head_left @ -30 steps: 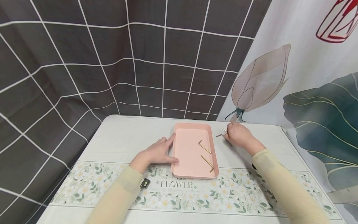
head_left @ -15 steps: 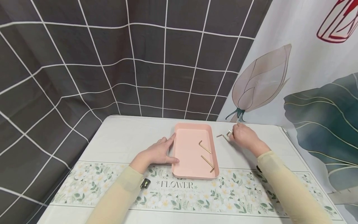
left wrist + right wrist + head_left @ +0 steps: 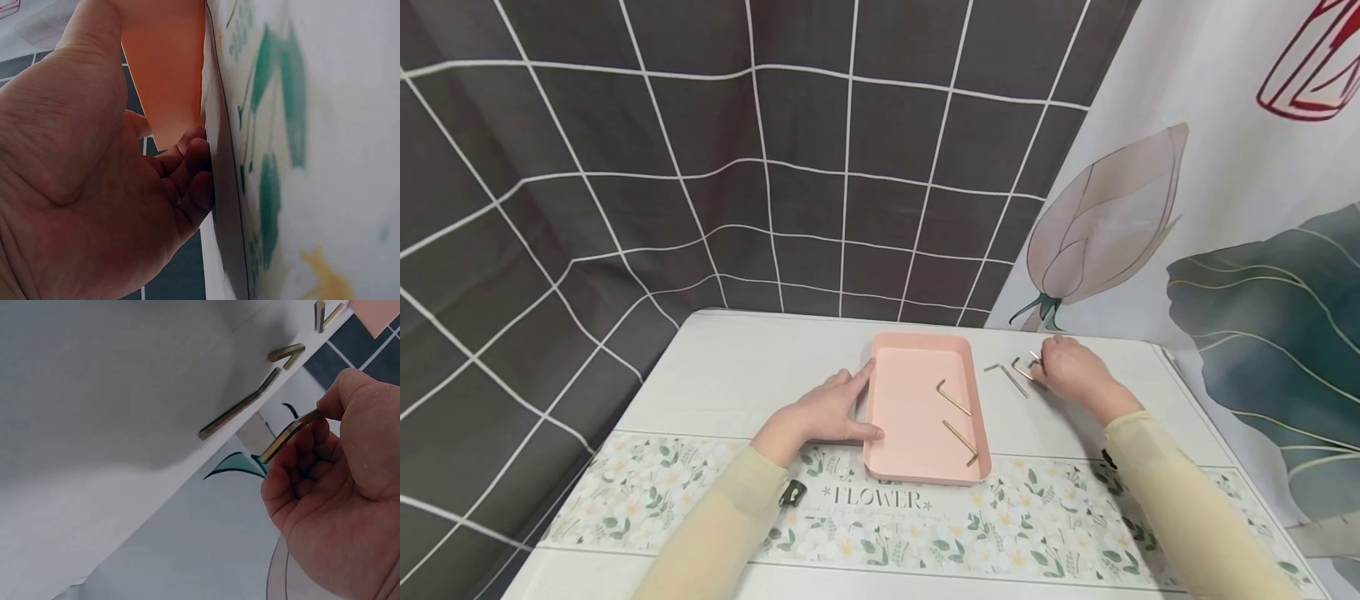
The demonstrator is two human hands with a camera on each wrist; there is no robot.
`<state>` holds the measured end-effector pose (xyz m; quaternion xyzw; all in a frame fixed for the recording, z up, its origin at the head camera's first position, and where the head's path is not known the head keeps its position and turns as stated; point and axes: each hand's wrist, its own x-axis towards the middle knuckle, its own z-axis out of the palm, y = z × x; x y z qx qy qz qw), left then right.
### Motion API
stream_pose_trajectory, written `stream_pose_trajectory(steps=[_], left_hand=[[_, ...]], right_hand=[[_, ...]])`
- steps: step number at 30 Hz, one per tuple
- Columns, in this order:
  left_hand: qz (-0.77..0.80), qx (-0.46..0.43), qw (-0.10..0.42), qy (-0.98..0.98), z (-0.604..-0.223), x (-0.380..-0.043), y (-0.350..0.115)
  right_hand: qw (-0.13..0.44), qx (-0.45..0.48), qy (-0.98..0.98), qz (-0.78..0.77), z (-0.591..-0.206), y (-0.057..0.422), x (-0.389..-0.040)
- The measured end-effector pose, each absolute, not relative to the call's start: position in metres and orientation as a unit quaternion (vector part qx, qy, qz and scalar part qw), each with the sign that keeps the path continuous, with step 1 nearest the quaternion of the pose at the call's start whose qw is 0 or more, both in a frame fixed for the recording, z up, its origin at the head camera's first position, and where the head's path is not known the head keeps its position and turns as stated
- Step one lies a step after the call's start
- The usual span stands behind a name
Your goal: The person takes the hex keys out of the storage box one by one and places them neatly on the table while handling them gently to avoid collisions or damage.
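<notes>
My left hand [image 3: 831, 410] rests at the left side of a pink tray [image 3: 887, 476]; thumb and index finger are spread, touching its rim. In the left wrist view the other fingers [image 3: 200, 187] curl loosely beside the tray [image 3: 165, 75]. My right hand [image 3: 1078, 375], right of the tray, pinches a brass-coloured hex key [image 3: 289, 436] between thumb and fingers, above the table. Under and beside that hand lie an L-shaped hex key [image 3: 1009, 379] and another hex key [image 3: 1022, 369]. The right wrist view shows a further hex key [image 3: 237, 406] on the table.
Inside the tray lie two gold hex keys, an upper hex key [image 3: 955, 398] and a lower hex key [image 3: 961, 442]. A white table cover with a flowered band [image 3: 700, 492] lies beneath. Dark checked cloth [image 3: 790, 192] and a printed white curtain [image 3: 1150, 67] hang behind.
My right hand has shifted a little to the right, away from the tray. Two hex keys on the table now show more fully beside it. My left hand keeps its place on the tray.
</notes>
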<state>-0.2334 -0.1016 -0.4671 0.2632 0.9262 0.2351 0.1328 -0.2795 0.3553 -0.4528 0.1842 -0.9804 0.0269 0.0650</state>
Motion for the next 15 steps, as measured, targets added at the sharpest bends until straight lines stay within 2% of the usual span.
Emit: stream_pose_trajectory(steps=[15], left_hand=[[0.233,0.262,0.131,0.927,-0.472,-0.236,-0.102]], right_hand=[[0.037,0.147,-0.988,0.031,-0.453,0.383,-0.281]])
